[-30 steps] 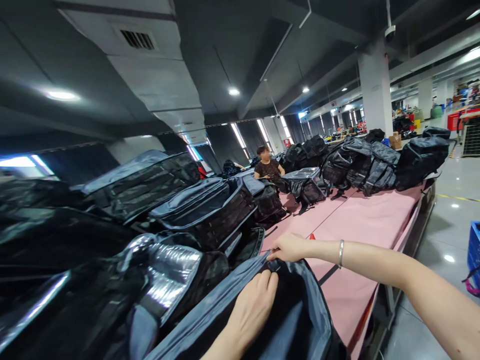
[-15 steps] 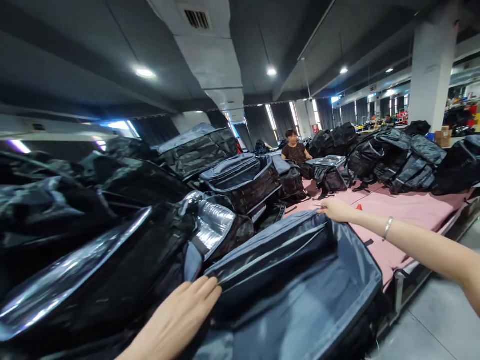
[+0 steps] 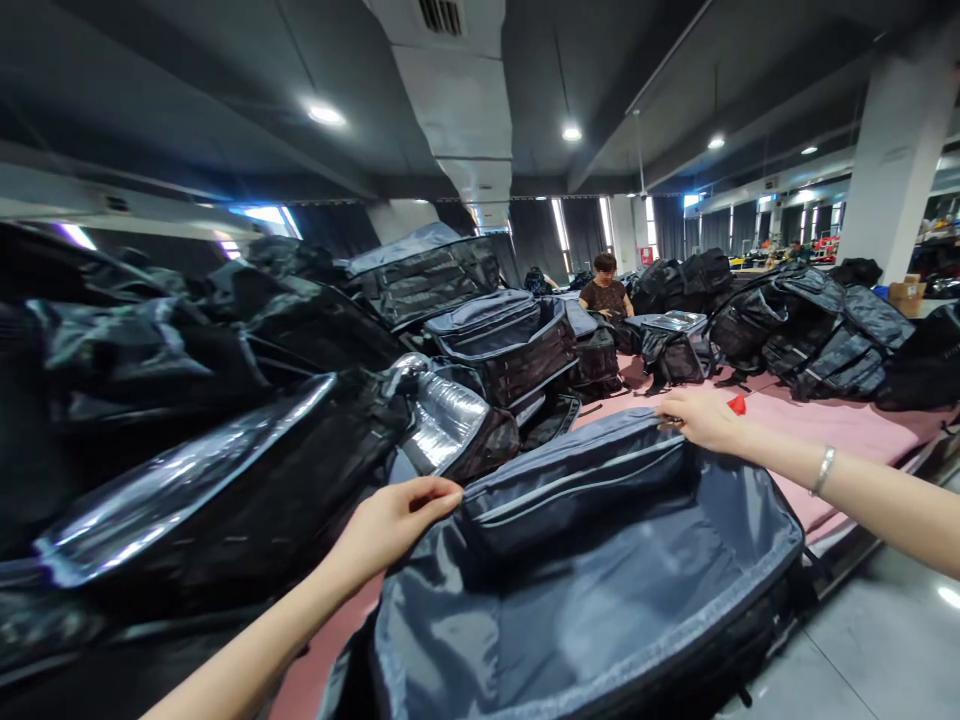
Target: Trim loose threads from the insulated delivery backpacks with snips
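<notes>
The fingers of the left hand [image 3: 397,515] are drawn together, thumb against forefinger, pinching the left end of the far edge of the open bag [image 3: 637,590]. The fingers of the right hand [image 3: 701,418] pinch the same edge near its right end; how the fingertips meet underneath is hidden. A silvery bracelet [image 3: 823,470] circles the right wrist.

Between and below the hands, the bag gapes toward the viewer, showing a smooth grey-blue lining and, along the far side, an inner pocket [image 3: 585,490] with a pale strip across it. The bag lies at the near side of the bench [image 3: 840,420], whose surface is pink. A small red object [image 3: 737,405] shows just beyond the right hand.

Past the left hand stands a bag with a shiny silver lining [image 3: 450,415]; farther left, a long dark bag [image 3: 277,500] bears a silver sheet along its top. More dark bags are heaped behind. Across the bench is a person in a brown top [image 3: 606,297], with patterned backpacks [image 3: 840,330] piled to the right, near a white pillar [image 3: 900,160].
</notes>
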A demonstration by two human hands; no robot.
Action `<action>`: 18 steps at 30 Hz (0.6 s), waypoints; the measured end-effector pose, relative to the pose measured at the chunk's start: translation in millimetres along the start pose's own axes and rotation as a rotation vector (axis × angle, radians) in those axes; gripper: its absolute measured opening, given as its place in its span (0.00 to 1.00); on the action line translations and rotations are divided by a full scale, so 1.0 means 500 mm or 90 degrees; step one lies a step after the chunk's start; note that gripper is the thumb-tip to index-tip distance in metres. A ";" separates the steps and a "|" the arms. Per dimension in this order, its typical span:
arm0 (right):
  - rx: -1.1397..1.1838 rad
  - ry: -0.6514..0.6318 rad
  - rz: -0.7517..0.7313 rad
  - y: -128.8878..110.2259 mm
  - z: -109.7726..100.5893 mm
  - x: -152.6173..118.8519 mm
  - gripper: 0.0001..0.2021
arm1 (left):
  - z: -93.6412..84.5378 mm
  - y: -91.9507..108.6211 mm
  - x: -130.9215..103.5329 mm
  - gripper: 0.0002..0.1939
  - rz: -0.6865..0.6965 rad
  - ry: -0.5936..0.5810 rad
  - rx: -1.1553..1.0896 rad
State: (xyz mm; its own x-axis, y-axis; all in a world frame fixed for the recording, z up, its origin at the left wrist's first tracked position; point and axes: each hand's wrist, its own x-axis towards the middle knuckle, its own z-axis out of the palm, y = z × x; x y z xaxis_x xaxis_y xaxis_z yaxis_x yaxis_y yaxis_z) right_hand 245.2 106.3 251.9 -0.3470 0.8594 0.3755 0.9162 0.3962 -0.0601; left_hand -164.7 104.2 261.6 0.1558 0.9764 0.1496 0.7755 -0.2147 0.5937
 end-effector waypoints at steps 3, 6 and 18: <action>0.042 0.005 -0.131 -0.041 0.008 0.025 0.09 | 0.007 -0.010 0.007 0.27 -0.013 -0.052 -0.103; 0.065 -0.052 -0.087 -0.067 0.018 0.064 0.07 | 0.008 -0.012 0.006 0.27 -0.004 -0.070 -0.120; 0.124 -0.183 -0.028 -0.060 0.019 0.136 0.09 | 0.069 0.138 0.039 0.17 0.241 -0.066 0.283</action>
State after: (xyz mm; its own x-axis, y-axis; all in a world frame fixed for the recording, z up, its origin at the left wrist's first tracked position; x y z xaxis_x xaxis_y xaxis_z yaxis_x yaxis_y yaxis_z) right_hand 192.1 155.7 270.3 -0.4536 0.8847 0.1078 0.8530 0.4660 -0.2350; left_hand -86.8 109.4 278.4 0.5137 0.8355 0.1950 0.8325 -0.5404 0.1221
